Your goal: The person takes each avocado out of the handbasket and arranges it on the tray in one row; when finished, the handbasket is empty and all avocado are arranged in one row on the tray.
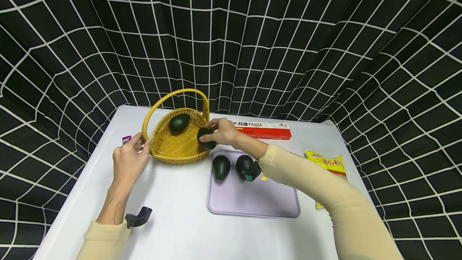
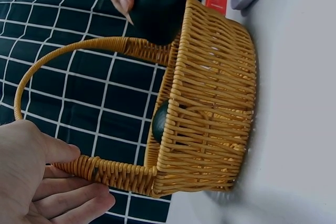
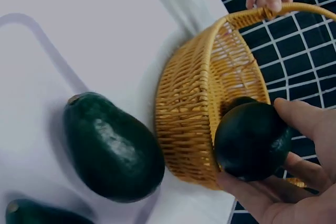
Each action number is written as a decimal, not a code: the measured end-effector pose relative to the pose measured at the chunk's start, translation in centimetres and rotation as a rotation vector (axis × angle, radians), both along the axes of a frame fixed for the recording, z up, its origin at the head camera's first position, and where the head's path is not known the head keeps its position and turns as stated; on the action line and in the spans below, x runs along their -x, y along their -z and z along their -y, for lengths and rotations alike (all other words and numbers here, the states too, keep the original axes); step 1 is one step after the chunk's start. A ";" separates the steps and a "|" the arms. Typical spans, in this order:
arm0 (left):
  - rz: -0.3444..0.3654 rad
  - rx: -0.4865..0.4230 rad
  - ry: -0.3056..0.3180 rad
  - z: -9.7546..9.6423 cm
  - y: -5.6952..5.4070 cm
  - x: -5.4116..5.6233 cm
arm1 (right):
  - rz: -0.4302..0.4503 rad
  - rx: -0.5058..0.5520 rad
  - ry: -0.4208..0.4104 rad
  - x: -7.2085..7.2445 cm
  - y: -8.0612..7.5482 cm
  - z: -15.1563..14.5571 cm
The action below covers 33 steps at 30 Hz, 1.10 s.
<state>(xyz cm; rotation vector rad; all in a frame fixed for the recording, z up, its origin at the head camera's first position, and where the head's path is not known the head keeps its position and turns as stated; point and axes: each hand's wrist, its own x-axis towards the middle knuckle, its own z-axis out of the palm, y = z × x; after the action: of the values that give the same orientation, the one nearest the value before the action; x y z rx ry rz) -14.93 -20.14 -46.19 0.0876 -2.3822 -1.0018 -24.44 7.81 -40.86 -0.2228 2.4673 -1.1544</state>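
A yellow wicker basket [image 1: 177, 147] with a tall handle stands at the back left of the table. My left hand [image 1: 130, 159] pinches the left side of that handle near its base, thumb on one side and fingers on the other. Over the basket's right rim, my right hand [image 1: 223, 131] grips a dark green avocado [image 3: 253, 141] between thumb and fingers. Another avocado [image 1: 179, 123] lies inside the basket. On the light purple tray [image 1: 252, 202] sit two more, one avocado [image 1: 221, 167] at its left and a second avocado [image 1: 245, 167] partly covered by the right wrist's camera mount.
Behind the tray lies a red and white pasta box [image 1: 270, 131], partly hidden by the right forearm. A yellow packet [image 1: 330, 163] is at the right, beyond the right sleeve. A small purple packet [image 1: 126, 139] lies left of the basket. Black gridded curtains [image 1: 231, 51] surround the white table.
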 end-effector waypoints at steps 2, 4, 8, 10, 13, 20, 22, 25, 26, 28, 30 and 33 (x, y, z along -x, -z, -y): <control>0.004 -0.003 0.000 0.1 0.0 -0.1 | 0.003 0.005 0.011 -0.2 -0.1 -0.5; 0.004 -0.003 0.002 0.1 0.0 -0.1 | 0.003 0.005 0.027 -0.3 -0.1 -1.2; 0.001 -0.002 0.004 0.1 0.0 -0.2 | 0.014 0.001 0.063 -0.6 -0.2 -3.1; 0.004 -0.005 0.005 0.1 0.1 -0.2 | 0.017 -0.002 0.081 -0.7 -0.2 -4.1; 0.009 -0.011 0.003 0.0 0.0 -0.3 | 0.028 0.016 0.114 -1.0 -0.2 -5.7; 0.006 -0.008 0.006 0.0 -0.2 -0.1 | 0.036 0.045 0.171 -1.6 -0.2 -9.4; 0.005 -0.007 0.006 0.1 -0.2 -0.1 | 0.035 0.046 0.188 -1.8 -0.2 -10.2; 0.010 -0.008 0.006 0.1 -0.3 0.0 | 0.039 0.034 0.212 -2.1 -0.2 -11.3; 0.013 -0.008 0.006 0.2 -0.3 0.0 | 0.040 0.025 0.217 -2.2 -0.1 -11.6; 0.018 -0.006 0.006 0.2 -0.2 0.0 | 0.049 0.002 0.233 -2.5 0.2 -12.3; 0.020 -0.003 0.008 0.2 -0.2 0.0 | 0.056 -0.009 0.238 -2.8 0.5 -13.0; 0.016 0.001 0.011 0.3 -0.1 0.0 | 0.052 -0.022 0.248 -3.4 1.0 -14.1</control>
<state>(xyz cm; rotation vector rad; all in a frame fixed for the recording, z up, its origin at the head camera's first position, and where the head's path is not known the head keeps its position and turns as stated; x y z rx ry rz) -14.94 -20.43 -46.07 0.0830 -2.4002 -1.0086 -21.01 21.93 -41.85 0.1225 2.5126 -1.2126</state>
